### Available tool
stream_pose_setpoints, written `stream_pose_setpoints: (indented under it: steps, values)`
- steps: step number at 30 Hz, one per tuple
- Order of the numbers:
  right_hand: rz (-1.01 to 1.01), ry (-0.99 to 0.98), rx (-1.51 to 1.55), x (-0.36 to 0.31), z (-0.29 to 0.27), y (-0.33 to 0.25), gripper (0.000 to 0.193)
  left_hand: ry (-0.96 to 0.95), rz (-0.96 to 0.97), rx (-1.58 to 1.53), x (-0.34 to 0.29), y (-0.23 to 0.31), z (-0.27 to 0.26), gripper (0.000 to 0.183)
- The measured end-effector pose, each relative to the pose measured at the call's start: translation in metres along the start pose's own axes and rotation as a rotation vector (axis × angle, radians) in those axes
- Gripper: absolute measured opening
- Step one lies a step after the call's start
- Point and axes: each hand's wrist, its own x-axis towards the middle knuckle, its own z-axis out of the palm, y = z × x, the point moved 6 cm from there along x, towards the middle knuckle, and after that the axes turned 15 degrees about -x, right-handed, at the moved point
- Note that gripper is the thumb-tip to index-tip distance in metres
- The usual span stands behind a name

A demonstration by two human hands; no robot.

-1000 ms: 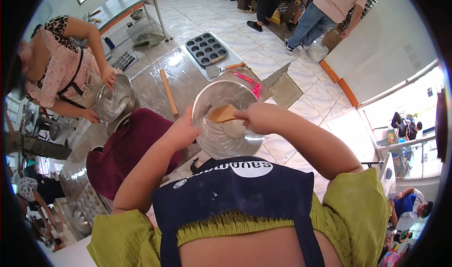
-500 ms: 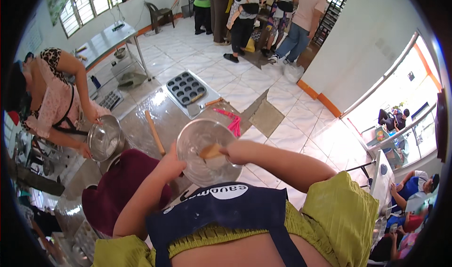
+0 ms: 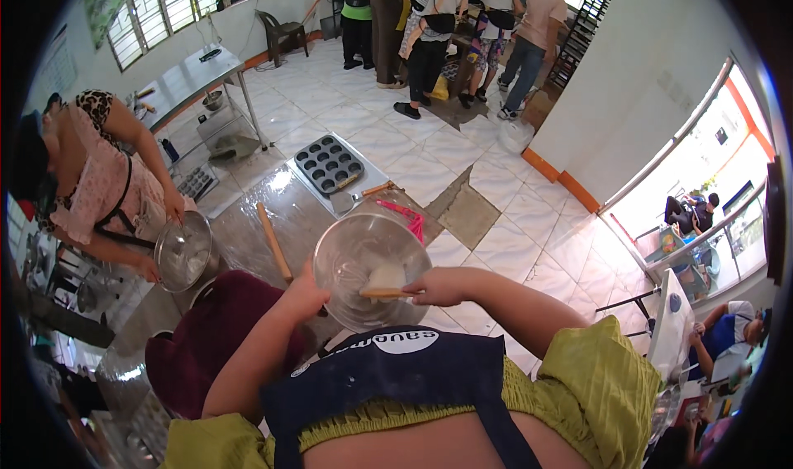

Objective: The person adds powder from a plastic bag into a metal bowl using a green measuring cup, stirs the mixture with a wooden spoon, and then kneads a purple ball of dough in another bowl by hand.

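Note:
A large metal mixing bowl (image 3: 343, 246) is tilted in front of me, with a pale, creamy mixture (image 3: 387, 272) smeared inside. My left hand (image 3: 306, 294) grips its left rim, thumb on the edge. In my right hand (image 3: 439, 286) is a wooden spoon (image 3: 380, 293), its flat end inside the bowl near the mixture; the fingers are closed round the handle. Just beyond my left hand a wooden rolling pin (image 3: 274, 242) lies on the plastic-covered table (image 3: 239, 229). Close to the bowl's far right rim is a bright pink strap (image 3: 406, 217).
A dark muffin tin (image 3: 329, 163) and a wooden-handled scraper (image 3: 363, 195) lie at the table's far end. By my left arm is a maroon bag (image 3: 223, 337). On the left, a co-worker (image 3: 107, 171) holds another metal bowl (image 3: 183, 254). Several people stand at the back.
The wooden spoon has swung lower and nearer me in the bowl, with my right hand moving slightly right and down. The co-worker's hand has shifted on the other bowl's rim.

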Motion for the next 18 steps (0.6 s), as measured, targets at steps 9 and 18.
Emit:
stream_pose_setpoints:
  steps: [9, 18]
  values:
    - [0.125, 0.114, -0.13, 0.027, -0.001, 0.02, 0.045, -0.057, 0.003, -0.093, 0.009, 0.001, 0.013, 0.086]
    - [-0.067, -0.053, -0.101, -0.032, 0.008, -0.024, 0.042, 0.044, -0.041, 0.025, 0.009, -0.015, -0.001, 0.089]
